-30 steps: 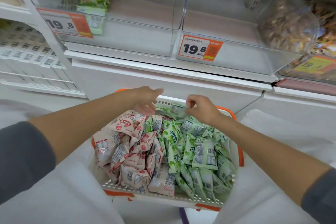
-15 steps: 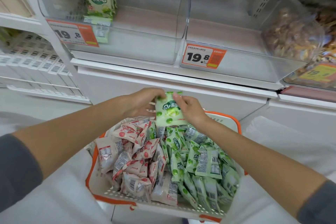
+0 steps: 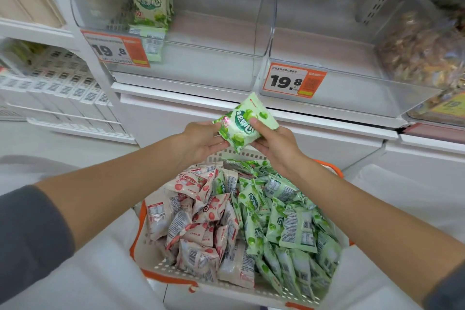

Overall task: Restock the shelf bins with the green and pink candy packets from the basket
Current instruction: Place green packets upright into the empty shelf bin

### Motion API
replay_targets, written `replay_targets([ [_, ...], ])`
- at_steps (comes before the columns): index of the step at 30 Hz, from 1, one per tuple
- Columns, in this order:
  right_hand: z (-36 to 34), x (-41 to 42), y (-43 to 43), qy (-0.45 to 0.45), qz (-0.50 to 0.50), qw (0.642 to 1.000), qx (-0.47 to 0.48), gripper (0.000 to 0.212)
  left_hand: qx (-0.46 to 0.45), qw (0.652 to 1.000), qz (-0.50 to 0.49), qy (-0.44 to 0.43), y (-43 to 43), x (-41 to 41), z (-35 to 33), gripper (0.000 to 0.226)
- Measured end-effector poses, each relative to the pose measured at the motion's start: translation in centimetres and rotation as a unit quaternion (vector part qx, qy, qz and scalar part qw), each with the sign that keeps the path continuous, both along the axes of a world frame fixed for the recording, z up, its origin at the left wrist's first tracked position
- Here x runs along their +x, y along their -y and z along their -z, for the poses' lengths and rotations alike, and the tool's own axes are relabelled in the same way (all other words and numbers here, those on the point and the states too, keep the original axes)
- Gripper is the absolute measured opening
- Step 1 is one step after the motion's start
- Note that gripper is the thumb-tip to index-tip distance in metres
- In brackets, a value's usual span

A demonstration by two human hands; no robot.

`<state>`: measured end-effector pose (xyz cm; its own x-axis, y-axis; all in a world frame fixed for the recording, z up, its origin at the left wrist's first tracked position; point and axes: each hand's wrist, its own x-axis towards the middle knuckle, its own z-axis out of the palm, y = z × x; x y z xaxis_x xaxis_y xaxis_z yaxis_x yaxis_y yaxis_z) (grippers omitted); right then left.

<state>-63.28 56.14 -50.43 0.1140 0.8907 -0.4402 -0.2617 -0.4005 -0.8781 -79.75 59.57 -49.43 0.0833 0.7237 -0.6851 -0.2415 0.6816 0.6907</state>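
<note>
Green pkt [image 3: 245, 123] is in the air above the far rim of the basket [image 3: 161, 270], just below the shelf ledge [image 3: 191, 99], tilted, printed face up toward the camera. Both hands are together on it: L hand [image 3: 201, 138] pinches its left edge, and R hand [image 3: 274, 145] grips the right side w/ thumb across the front.

Step in hand, as I read it: carry it up into the left bin [image 3: 206, 70], where the shelved green pkts [image 3: 151, 2] stand at the back left. To do it well:
- Let one hand go.
- Go high, then down. The clear front wall is hard to see, so lift over it, not into it.
- Set the pkt upright, face out, beside the ones there.
- Pkt looks soft & light, so a light pinch should do, no squeeze.

Around: basket holds pink pkts [image 3: 198, 211] on its left and spare green pkts [image 3: 289, 229] on its right, a few mixed at the border. Most of the task is left, I'd judge. Right bin [image 3: 357, 98] sits beside the left one w/ a divider btwn, probably for pink. Left price tag [image 3: 118, 51] and right price tag [image 3: 294, 80] hang on the bin fronts. Far right is a snack bin [image 3: 422, 53] w/ brownish goods.

In the way: only the front wall & ledge. The tags could get knocked.
</note>
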Motion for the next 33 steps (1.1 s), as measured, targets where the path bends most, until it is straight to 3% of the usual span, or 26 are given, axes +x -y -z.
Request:
replay_targets([
  [2,-0.8,-0.8,-0.1,0.02,-0.027,0.999,0.023,0.029,0.004,0.998,-0.037,0.042,-0.1,0.2,-0.7,0.023],
  [4,-2.3,-1.5,-0.2,0.112,-0.072,0.989,0.062,0.031,0.027,0.998,-0.028,0.045,0.1,-0.1,-1.7,0.022],
  [6,-4.7,-2.2,-1.1,0.172,-0.084,0.976,0.103,0.032,0.094,0.995,0.017,-0.034,0.0,-1.1,-3.2,0.013],
  [8,-7.4,-2.9,-2.8,0.208,-0.078,0.964,0.147,0.032,0.19,0.973,0.001,-0.133,-0.8,-2.9,-5.0,0.009],
  [11,-11.3,-4.3,-6.6,0.221,-0.052,0.951,0.21,0.029,0.34,0.901,-0.073,-0.258,-3.8,-7.0,-8.5,0.014],
  [14,-14.2,-6.0,-11.5,0.243,-0.04,0.942,0.227,0.026,0.41,0.807,-0.038,-0.424,-8.1,-11.4,-12.1,0.018],
  [18,-14.2,-7.7,-18.0,0.3,-0.061,0.935,0.178,0.025,0.365,0.708,0.223,-0.563,-15.7,-14.9,-13.5,0.025],
  [21,-13.2,-8.4,-21.7,0.314,-0.057,0.937,0.143,0.029,0.291,0.64,0.412,-0.58,-19.7,-15.0,-12.0,0.048],
  [22,-13.1,-8.6,-22.5,0.313,-0.054,0.938,0.136,0.031,0.256,0.633,0.45,-0.575,-20.6,-14.8,-11.3,0.057],
  [24,-12.8,-9.1,-23.6,0.297,-0.052,0.944,0.132,0.029,0.221,0.583,0.502,-0.6,-22.3,-14.8,-9.8,0.069],
  [27,-12.6,-9.7,-24.7,0.263,-0.048,0.954,0.136,0.03,0.245,0.495,0.518,-0.654,-24.3,-15.1,-8.4,0.075],
  [30,-12.5,-9.8,-25.3,0.277,-0.055,0.949,0.142,0.033,0.28,0.474,0.501,-0.668,-25.1,-14.8,-10.6,0.065],
  [33,-12.3,-9.7,-25.8,0.299,-0.045,0.942,0.144,0.03,0.338,0.446,0.391,-0.731,-25.7,-14.7,-13.5,0.05],
])
